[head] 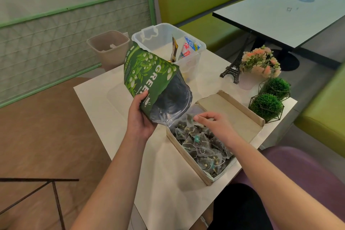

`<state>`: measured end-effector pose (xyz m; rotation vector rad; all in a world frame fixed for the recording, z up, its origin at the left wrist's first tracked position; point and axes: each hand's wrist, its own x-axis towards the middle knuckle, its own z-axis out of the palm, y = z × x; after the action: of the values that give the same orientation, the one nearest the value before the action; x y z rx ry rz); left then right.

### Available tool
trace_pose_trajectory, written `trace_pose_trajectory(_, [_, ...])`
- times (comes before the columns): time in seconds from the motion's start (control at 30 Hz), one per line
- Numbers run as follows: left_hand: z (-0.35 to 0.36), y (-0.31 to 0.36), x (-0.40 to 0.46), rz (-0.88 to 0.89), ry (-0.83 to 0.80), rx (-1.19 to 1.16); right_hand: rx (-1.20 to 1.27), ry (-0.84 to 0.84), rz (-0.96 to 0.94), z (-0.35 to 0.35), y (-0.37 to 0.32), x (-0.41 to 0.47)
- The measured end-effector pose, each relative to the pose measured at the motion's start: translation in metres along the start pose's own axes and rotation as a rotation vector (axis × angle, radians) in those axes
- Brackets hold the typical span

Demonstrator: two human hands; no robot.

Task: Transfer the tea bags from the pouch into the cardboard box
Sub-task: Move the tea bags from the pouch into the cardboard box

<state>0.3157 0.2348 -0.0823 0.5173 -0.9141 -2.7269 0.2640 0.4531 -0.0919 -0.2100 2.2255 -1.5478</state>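
the green pouch [147, 73] is gripped near its mouth by the left hand [141, 117], tilted so the opening points down-right over the cardboard box [188, 157]. a tea bag [190, 119] is pinched by the right hand [214, 125] (above the heaped bags). a clear bin [194, 59] stands behind.

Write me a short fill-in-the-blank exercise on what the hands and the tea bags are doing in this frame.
1. The left hand grips the green ____, tilted mouth-down over the cardboard box.
2. The right hand pinches a tea bag above the ____ already in the box.
3. The box's ____ lies open toward the two round green plants.
4. Behind the pouch stands a clear plastic ____ holding colourful packets.

Missing words: pouch; tea bags; lid; bin
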Motion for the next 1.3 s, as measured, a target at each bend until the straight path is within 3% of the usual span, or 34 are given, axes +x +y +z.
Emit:
trace_pose_trajectory(0.2, [0.001, 0.000, -0.001, 0.016, -0.006, -0.003, -0.168, -0.067, 0.008, 0.010, 0.015, 0.010])
trace_pose_trajectory(0.4, [-0.001, 0.001, 0.000, 0.016, -0.006, -0.003, -0.579, -0.076, 0.076, 0.012, 0.050, 0.011])
trace_pose_trajectory(0.63, [-0.004, 0.002, 0.000, 0.011, -0.017, -0.009, -0.403, 0.204, 0.040, 0.000, 0.062, 0.012])
trace_pose_trajectory(0.83, [-0.002, 0.001, 0.001, 0.006, -0.014, -0.006, -0.481, -0.006, 0.115, 0.010, 0.060, 0.004])
trace_pose_trajectory(0.97, [-0.001, 0.004, 0.003, 0.015, -0.012, -0.007, -0.520, -0.006, 0.119, 0.010, 0.060, 0.006])
trace_pose_trajectory(1.17, [-0.002, 0.007, 0.005, 0.018, -0.013, 0.008, -0.304, -0.005, -0.048, 0.011, 0.028, 0.011])
trace_pose_trajectory(1.3, [-0.001, 0.007, 0.004, 0.025, -0.026, 0.018, -0.306, -0.056, -0.137, 0.013, 0.019, 0.017])
